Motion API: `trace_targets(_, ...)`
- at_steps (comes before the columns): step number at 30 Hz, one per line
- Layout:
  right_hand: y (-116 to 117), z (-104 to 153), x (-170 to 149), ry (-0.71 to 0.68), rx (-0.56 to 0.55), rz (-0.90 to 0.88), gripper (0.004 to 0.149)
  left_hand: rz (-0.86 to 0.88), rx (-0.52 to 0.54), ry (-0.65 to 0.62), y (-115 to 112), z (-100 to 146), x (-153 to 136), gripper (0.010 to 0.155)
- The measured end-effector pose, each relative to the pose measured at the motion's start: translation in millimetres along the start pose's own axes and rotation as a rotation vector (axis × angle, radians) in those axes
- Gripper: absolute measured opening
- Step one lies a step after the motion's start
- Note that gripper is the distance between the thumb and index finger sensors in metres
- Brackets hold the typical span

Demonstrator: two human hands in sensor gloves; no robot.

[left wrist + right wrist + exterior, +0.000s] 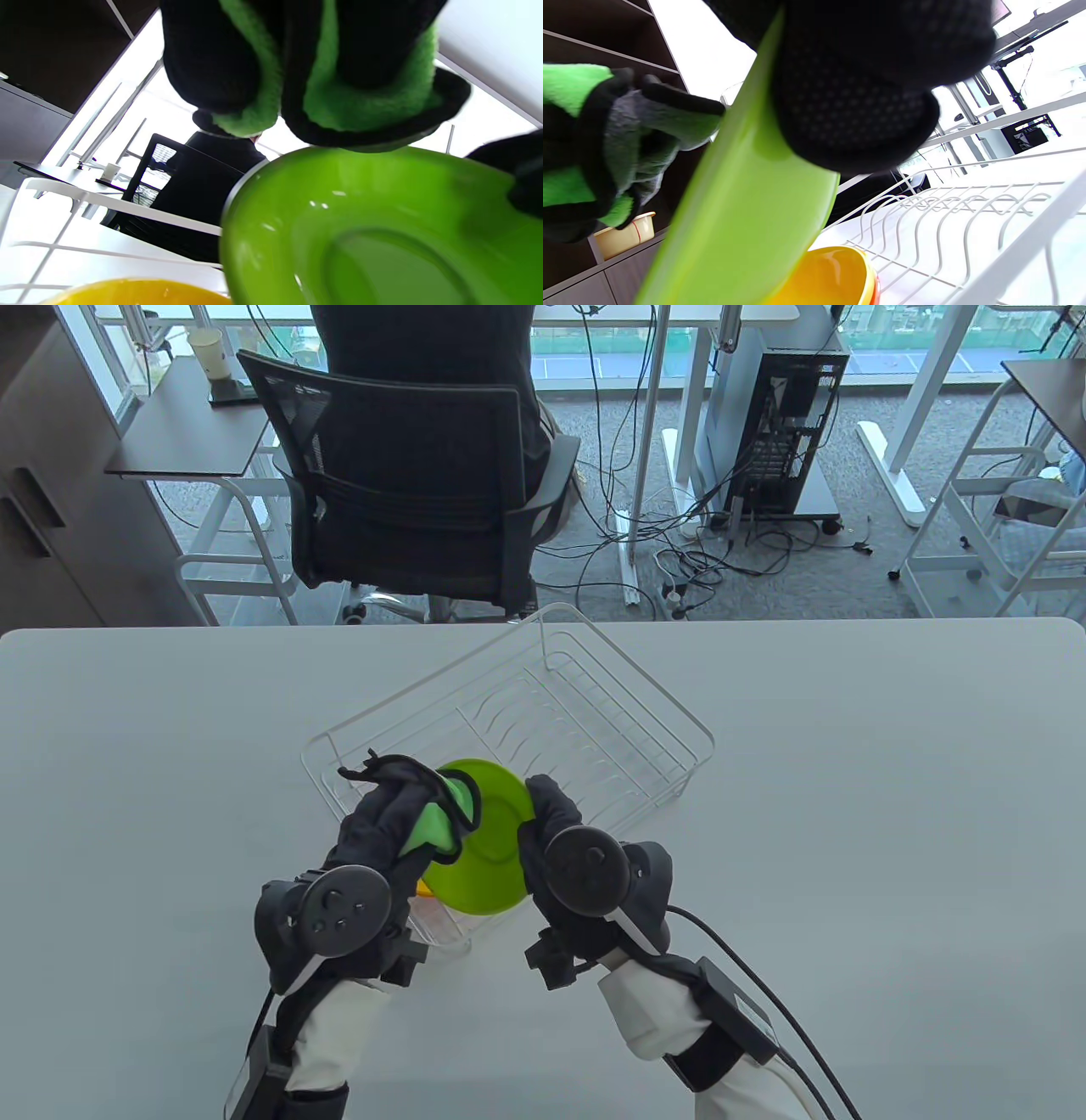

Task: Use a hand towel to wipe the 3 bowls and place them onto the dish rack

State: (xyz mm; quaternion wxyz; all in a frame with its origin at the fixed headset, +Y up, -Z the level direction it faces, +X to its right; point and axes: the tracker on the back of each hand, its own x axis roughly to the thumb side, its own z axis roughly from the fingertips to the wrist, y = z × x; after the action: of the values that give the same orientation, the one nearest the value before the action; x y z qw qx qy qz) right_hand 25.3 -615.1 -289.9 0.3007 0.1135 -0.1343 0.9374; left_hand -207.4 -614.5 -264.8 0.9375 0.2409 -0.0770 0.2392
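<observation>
Rack (543,704) behind green bowl (492,848); yellow bowl (831,275) beneath; towel (428,831) alongside.

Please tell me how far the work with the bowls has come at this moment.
Nothing looks finished: the white wire dish rack shows no bowl standing in its slots. In hand: the right hand grips the glossy green plastic bowl by its rim, while the left hand presses the green and black hand towel against it. Left: a yellow bowl waits beneath. A third bowl cannot be made out.
</observation>
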Motion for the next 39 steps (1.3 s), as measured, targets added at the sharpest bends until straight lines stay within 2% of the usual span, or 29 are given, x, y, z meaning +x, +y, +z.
trace_targets(8, -3, -10, -9, 0.070, -0.005, 0.033, 0.055, 0.110, 0.072, 0.134, 19, 3, -36, 0.051)
trace_targets(16, 6, -32, 5, 0.107, 0.038, 0.141, 0.055, 0.150, 0.090, 0.203, 23, 6, -55, 0.051)
trace_targets(28, 46, -58, 28, 0.149, 0.134, 0.278, 0.055, 0.192, 0.075, 0.224, 21, 6, -59, 0.051)
trace_targets(39, 65, -65, 26, 0.189, 0.175, 0.327, 0.055, 0.210, 0.059, 0.225, 19, 6, -58, 0.051)
